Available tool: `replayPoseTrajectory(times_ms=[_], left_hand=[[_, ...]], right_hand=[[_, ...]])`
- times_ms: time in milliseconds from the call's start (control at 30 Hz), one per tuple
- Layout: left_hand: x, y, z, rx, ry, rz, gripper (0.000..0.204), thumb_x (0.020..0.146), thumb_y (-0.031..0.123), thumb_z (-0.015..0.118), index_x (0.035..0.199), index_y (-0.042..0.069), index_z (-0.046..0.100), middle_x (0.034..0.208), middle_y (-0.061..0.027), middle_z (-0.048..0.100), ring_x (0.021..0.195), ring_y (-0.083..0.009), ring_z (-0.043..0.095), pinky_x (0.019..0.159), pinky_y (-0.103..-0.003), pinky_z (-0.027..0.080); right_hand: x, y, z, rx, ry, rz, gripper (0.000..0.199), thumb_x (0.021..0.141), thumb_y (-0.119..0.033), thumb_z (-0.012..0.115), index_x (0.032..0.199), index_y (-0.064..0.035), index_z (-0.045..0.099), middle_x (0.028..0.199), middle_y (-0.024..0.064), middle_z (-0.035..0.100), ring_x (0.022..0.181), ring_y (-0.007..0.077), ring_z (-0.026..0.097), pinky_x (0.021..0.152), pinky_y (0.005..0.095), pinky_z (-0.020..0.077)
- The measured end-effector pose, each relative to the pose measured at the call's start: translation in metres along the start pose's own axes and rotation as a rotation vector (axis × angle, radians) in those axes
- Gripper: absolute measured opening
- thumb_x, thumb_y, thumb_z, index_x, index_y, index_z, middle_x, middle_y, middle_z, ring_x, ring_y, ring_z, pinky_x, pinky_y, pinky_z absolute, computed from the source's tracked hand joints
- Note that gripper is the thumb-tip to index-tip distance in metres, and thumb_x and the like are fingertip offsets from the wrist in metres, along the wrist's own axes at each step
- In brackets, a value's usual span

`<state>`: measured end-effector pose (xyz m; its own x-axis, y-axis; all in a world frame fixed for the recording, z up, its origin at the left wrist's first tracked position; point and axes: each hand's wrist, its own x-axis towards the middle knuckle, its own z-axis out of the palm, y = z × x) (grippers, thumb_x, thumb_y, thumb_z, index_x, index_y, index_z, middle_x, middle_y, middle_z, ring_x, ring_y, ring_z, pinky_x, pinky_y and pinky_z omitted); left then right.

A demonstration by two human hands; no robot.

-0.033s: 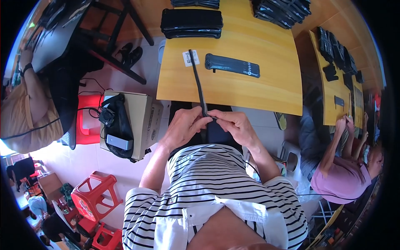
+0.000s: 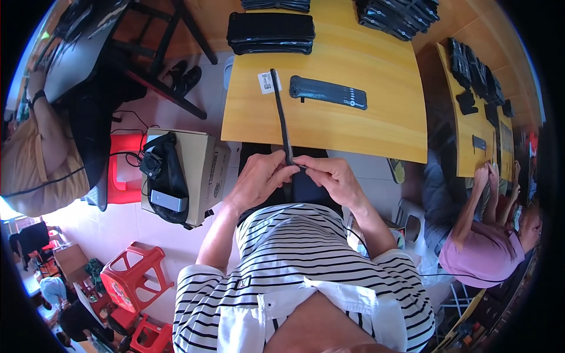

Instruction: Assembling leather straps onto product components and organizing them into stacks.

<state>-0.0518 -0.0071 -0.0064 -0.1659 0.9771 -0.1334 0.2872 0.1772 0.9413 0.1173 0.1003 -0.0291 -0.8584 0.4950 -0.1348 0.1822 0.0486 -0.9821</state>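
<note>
In front of my waist, my left hand (image 2: 263,176) is closed on the near end of a long, narrow black strip (image 2: 279,109). My right hand (image 2: 331,178) pinches at the same end, its fingertips almost touching the left ones. The strip slants up and away over the table's near edge, and its far tip overlaps a small white label (image 2: 266,83) with a printed code. What the fingertips do on the near end is partly hidden. A flat dark grey pouch (image 2: 326,92) with light print lies on the table, right of the strip.
The yellow wooden table (image 2: 388,117) bears stacks of black pouches (image 2: 271,33) at the far side. A cardboard box (image 2: 200,170) with a black bag stands at left, near red stools (image 2: 135,276). Co-workers sit at both sides, one in a pink shirt (image 2: 479,253) at right.
The far end of the strip has swung slightly to the right, showing more of the white label. Both hands hold their places.
</note>
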Motion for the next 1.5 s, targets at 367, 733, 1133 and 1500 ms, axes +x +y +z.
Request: replayPoseTrajectory(times_ms=[367, 733, 1133, 1500], left_hand=[[-0.003, 0.005, 0.0, -0.141, 0.044, 0.007, 0.023, 0.087, 0.013, 0.053, 0.072, -0.004, 0.052, 0.057, -0.0108, 0.054, 0.051, -0.0183, 0.056, 0.05, -0.029, 0.043], [-0.011, 0.021, 0.005, -0.098, 0.058, -0.031, 0.025, 0.085, 0.014, 0.049, 0.068, -0.004, 0.052, 0.051, -0.0073, 0.049, 0.047, -0.0131, 0.05, 0.046, -0.027, 0.038], [0.002, 0.027, 0.032, -0.605, -0.033, -0.069, 0.034, 0.09, 0.018, 0.048, 0.059, 0.005, 0.046, 0.048, 0.0004, 0.044, 0.042, -0.0046, 0.038, 0.04, -0.021, 0.027], [-0.043, -0.014, -0.01, -0.94, -0.005, -0.167, 0.033, 0.083, 0.018, 0.051, 0.054, 0.01, 0.038, 0.049, 0.0031, 0.035, 0.039, -0.006, 0.03, 0.038, -0.022, 0.021]], right_hand=[[0.0, 0.0, -0.011, 0.62, -0.185, 0.141, 0.033, 0.087, 0.002, 0.053, 0.118, -0.0052, 0.06, 0.062, -0.0029, 0.051, 0.055, 0.0045, 0.043, 0.049, 0.0186, 0.0356], [0.001, -0.033, -0.003, -0.083, -0.028, -0.183, 0.016, 0.082, -0.012, 0.066, 0.087, 0.0014, 0.059, 0.063, 0.0013, 0.051, 0.055, 0.0056, 0.043, 0.048, 0.0223, 0.0346], [-0.009, -0.022, -0.009, 0.694, -0.001, 0.148, 0.016, 0.087, -0.011, 0.052, 0.071, -0.0072, 0.051, 0.048, -0.0004, 0.04, 0.04, 0.0038, 0.035, 0.036, 0.0211, 0.022], [-0.015, 0.027, -0.242, 1.427, 0.511, -0.184, 0.036, 0.087, -0.019, 0.054, 0.057, -0.0146, 0.035, 0.049, -0.006, 0.031, 0.037, 0.0045, 0.029, 0.037, 0.0193, 0.0294]])
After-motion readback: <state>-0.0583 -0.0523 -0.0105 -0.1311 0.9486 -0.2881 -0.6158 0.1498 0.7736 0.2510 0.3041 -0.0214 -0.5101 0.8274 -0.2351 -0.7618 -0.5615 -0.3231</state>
